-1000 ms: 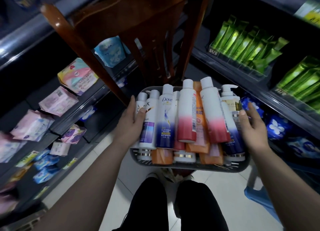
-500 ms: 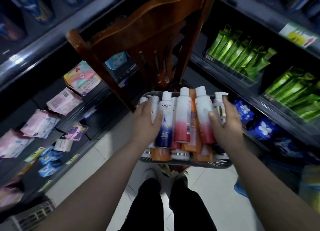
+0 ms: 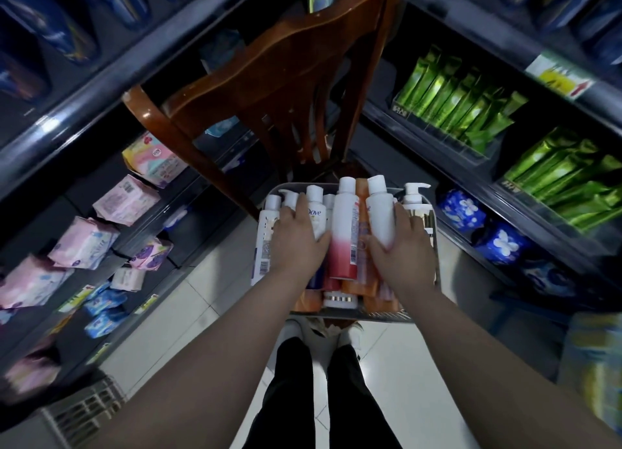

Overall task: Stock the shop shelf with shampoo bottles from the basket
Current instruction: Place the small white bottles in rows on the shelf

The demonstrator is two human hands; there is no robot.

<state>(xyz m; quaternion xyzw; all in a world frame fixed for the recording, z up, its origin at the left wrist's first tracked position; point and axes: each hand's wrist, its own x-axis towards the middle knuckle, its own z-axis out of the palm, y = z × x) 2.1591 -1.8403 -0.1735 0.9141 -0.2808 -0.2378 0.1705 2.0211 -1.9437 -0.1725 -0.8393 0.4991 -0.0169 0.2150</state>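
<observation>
shelving (image 3: 67, 118) is seen on both sides of a narrow aisle. pink packets (image 3: 84, 243) are stacked on the left runs, green sachets (image 3: 454, 101) and blue packs (image 3: 461, 209) on the right. no shampoo facing can be made out on any shelf in view, so the destination cannot be told. pale floor tile (image 3: 208, 297) is shown between the runs. a wooden chair (image 3: 269, 71) is stood in the aisle straight ahead, its back raised between the person and the far shelves. a grey basket (image 3: 370, 316) is set low in front of the chair. what bears it is hidden, though the seat is judged likely.

the basket is packed with shampoo bottles (image 3: 267, 233) laid flat in layers, long axes run away from the person, caps pointed toward the chair. orange bottles (image 3: 356, 287) are buried beneath, and a pump bottle (image 3: 416, 199) is laid at the right wall. a pink-and-white bottle (image 3: 345, 233) is left untouched in the middle, between the two hands.

the left hand (image 3: 296, 243) is curled over the dove bottle (image 3: 316, 216), thumb pressed on its inner side. the right hand (image 3: 400, 250) is wrapped round a white bottle (image 3: 380, 212). both bottles lie directly beneath the hands, neither hand nearer, so a straight lift is judged to be called for, with the chair back to be cleared.
</observation>
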